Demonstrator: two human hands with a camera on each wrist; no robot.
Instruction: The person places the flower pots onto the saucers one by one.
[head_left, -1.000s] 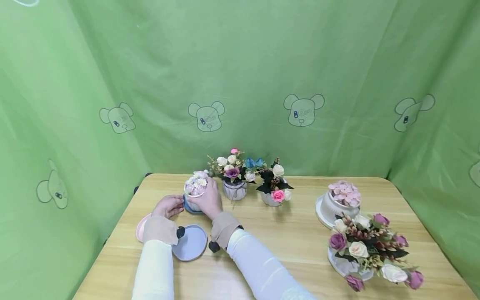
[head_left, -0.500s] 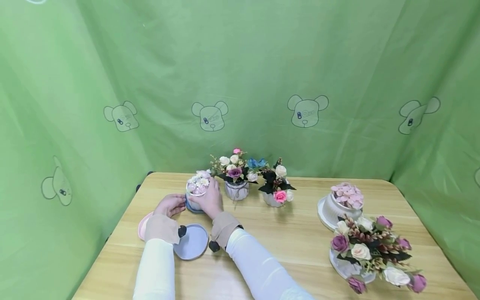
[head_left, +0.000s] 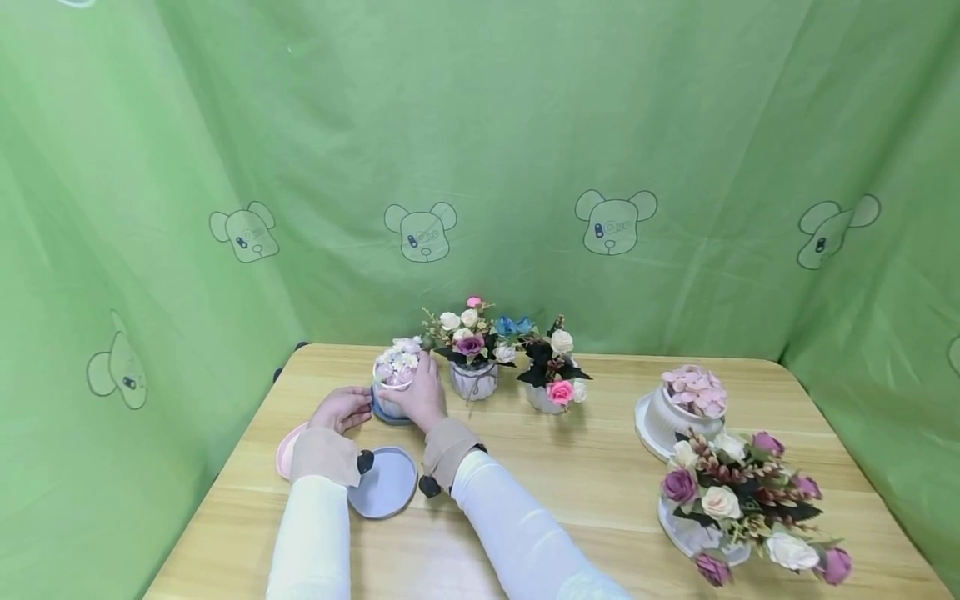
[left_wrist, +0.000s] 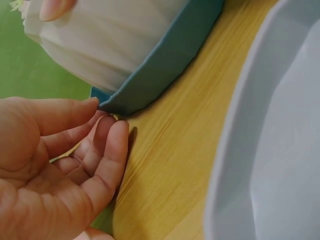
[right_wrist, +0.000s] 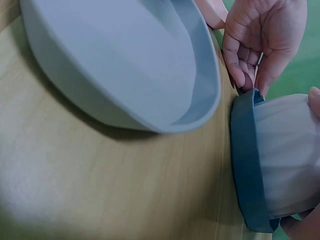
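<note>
At the table's back left, a white flowerpot [head_left: 392, 400] with pale pink and white flowers [head_left: 399, 362] stands in a blue saucer [right_wrist: 246, 165]. My right hand [head_left: 422, 395] grips the pot from its right side, with fingertips on its wall in the right wrist view. My left hand [left_wrist: 65, 165] pinches the saucer's left edge between thumb and fingers. The pot sits inside the saucer's raised rim. Part of the pot is hidden behind my right hand in the head view.
A grey-blue saucer [head_left: 382, 483] lies between my forearms, and a pink saucer [head_left: 285, 454] is partly under my left wrist. Two potted flower arrangements, one [head_left: 474, 379] nearer and another [head_left: 546, 398], stand to the right. Farther right are a pink-flowered pot [head_left: 667, 417] and a rose pot [head_left: 693, 529] on white saucers.
The head view has shifted slightly. Both hands stay at the pot and the blue saucer, with hardly any visible motion.
</note>
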